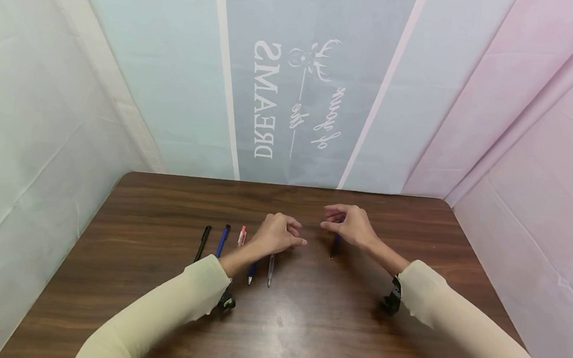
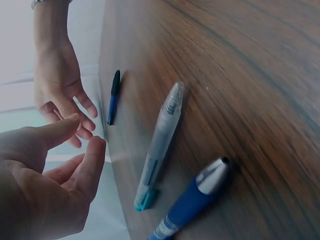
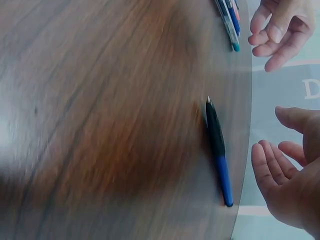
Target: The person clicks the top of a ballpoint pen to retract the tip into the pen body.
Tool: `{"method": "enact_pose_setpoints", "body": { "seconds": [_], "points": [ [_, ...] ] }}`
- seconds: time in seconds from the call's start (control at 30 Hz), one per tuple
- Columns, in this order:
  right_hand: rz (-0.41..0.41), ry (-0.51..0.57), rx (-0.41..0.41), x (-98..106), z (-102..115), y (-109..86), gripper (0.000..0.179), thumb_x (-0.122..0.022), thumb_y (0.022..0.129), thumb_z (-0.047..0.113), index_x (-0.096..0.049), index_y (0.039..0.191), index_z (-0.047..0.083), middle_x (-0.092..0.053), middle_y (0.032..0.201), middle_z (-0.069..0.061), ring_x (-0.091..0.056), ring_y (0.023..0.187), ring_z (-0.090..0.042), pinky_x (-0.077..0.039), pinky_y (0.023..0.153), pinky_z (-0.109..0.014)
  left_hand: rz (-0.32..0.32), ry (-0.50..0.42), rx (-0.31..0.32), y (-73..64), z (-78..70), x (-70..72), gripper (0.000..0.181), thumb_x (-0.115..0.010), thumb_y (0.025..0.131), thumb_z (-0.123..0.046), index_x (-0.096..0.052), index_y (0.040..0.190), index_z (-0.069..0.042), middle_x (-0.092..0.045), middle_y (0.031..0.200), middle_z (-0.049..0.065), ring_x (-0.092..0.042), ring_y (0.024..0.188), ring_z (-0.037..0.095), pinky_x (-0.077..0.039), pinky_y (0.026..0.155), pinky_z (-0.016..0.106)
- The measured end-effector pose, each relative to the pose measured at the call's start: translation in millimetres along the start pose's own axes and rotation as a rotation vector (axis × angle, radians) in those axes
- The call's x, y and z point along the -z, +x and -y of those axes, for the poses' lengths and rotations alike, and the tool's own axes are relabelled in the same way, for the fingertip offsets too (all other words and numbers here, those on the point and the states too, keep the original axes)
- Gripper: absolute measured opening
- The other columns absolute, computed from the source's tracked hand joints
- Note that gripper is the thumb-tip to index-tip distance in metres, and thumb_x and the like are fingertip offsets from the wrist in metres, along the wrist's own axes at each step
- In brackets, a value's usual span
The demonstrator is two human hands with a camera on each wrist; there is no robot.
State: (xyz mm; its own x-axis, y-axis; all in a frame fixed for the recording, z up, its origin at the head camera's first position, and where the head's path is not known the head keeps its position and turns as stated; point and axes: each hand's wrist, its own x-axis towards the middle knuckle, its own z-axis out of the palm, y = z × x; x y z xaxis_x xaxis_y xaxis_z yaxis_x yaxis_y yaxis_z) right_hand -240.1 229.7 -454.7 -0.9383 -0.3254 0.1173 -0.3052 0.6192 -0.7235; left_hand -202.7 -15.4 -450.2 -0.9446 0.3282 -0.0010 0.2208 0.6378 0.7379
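Note:
My left hand (image 1: 277, 234) hovers over the tabletop with relaxed fingers and holds nothing. Below it lies a clear pen with a teal button (image 2: 161, 137), and beside that a blue pen with a silver tip (image 2: 192, 200). Across from it, my right hand (image 1: 351, 224) is held above a black-and-blue pen (image 3: 217, 150), thumb apart from the fingers and nothing between them. That pen lies flat on the wood, its tip pointing toward me in the head view. The upper ends of the clear and silver-tipped pens are hidden by my left hand in the head view.
Left of my left hand lie a black pen (image 1: 202, 243), a blue pen (image 1: 222, 239) and a pink-topped pen (image 1: 242, 236), partly covered by my forearm. The brown wooden table (image 1: 304, 328) ends at a printed cloth backdrop (image 1: 301, 10), with pale cloth on both sides.

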Motion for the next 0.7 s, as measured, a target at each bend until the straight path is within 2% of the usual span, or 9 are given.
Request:
{"method": "enact_pose_setpoints", "body": {
  "seconds": [0.2, 0.3, 0.5, 0.7],
  "points": [
    [-0.024, 0.000, -0.036, 12.4, -11.1, 0.9, 0.048, -0.087, 0.091, 0.019, -0.071, 0.130, -0.005, -0.078, 0.114, -0.020, -0.077, 0.099, -0.030, -0.064, 0.081, -0.033, -0.003, -0.067, 0.017, 4.1, -6.8, -5.2, 0.041, -0.093, 0.083, -0.022, -0.079, 0.116, -0.001, -0.081, 0.090, 0.005, -0.077, 0.080, 0.014, -0.060, 0.072, 0.027],
    [-0.030, -0.015, -0.049, 18.0, -15.1, 1.0, 0.049, -0.087, 0.091, 0.019, -0.070, 0.131, -0.005, -0.078, 0.114, -0.018, -0.077, 0.100, -0.031, -0.063, 0.082, -0.034, -0.002, -0.078, 0.026, 6.7, -9.5, -8.7, 0.042, -0.093, 0.084, -0.022, -0.079, 0.117, -0.001, -0.081, 0.090, 0.004, -0.077, 0.080, 0.014, -0.060, 0.072, 0.027],
    [-0.036, -0.046, -0.068, 25.2, -26.0, 1.1, 0.050, -0.085, 0.092, 0.019, -0.069, 0.134, -0.004, -0.077, 0.117, -0.019, -0.077, 0.104, -0.033, -0.063, 0.089, -0.047, 0.002, -0.078, 0.030, 13.4, -13.4, -15.6, 0.042, -0.093, 0.084, -0.023, -0.079, 0.118, -0.002, -0.081, 0.090, 0.002, -0.077, 0.082, 0.013, -0.062, 0.081, 0.032],
    [-0.047, -0.056, -0.097, 31.6, -37.9, 0.7, 0.050, -0.084, 0.093, 0.020, -0.068, 0.135, -0.002, -0.078, 0.115, -0.019, -0.076, 0.105, -0.035, -0.062, 0.090, -0.053, 0.005, -0.075, 0.023, 18.1, -17.0, -22.2, 0.042, -0.093, 0.084, -0.024, -0.079, 0.116, -0.002, -0.081, 0.089, 0.001, -0.076, 0.082, 0.012, -0.062, 0.086, 0.033]
  ]
}}
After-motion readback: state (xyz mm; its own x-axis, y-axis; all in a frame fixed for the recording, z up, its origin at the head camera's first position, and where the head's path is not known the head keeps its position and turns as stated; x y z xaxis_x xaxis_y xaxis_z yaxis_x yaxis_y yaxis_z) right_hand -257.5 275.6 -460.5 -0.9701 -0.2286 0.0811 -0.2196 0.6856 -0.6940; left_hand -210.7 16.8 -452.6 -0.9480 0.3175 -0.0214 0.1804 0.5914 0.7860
